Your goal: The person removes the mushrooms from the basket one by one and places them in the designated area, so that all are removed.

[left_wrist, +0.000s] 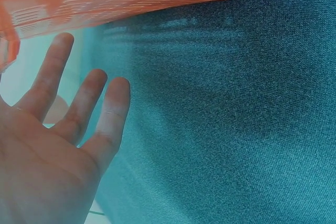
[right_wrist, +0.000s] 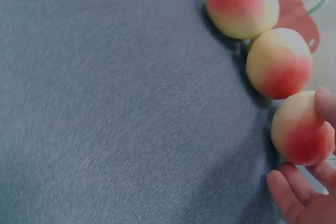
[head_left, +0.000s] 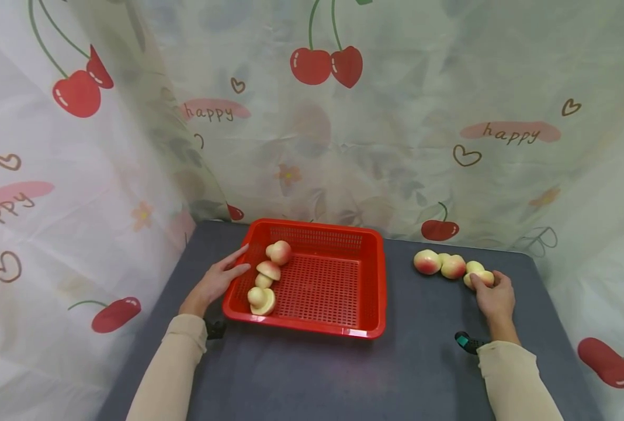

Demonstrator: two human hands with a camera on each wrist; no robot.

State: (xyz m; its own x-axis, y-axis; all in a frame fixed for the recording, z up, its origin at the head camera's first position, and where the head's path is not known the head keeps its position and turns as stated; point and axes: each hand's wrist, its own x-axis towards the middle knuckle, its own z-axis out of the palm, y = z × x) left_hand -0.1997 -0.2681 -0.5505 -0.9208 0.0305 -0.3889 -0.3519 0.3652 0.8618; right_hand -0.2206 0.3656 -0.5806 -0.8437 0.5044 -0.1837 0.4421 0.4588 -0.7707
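A red plastic basket (head_left: 312, 329) stands on the table, with three toy mushrooms (head_left: 282, 253) along its left side. My left hand (head_left: 216, 284) is at the basket's left rim, fingers spread and fairly straight; the left wrist view shows its palm beside the basket wall. Over on the right, three more mushrooms with pink-and-cream caps lie in a row. My right hand (head_left: 496, 299) holds the rightmost mushroom (right_wrist: 302, 132) between thumb and fingers. The middle mushroom (right_wrist: 279, 64) sits right beside it, and the far-left mushroom (right_wrist: 242, 4) is farther along the row.
A dark grey cloth covers the table (head_left: 312, 380). Behind it and at both sides hangs a pale curtain (head_left: 385, 146) printed with cherries and hearts, close to the back edge. The basket's right wall lies between its mushrooms and the row.
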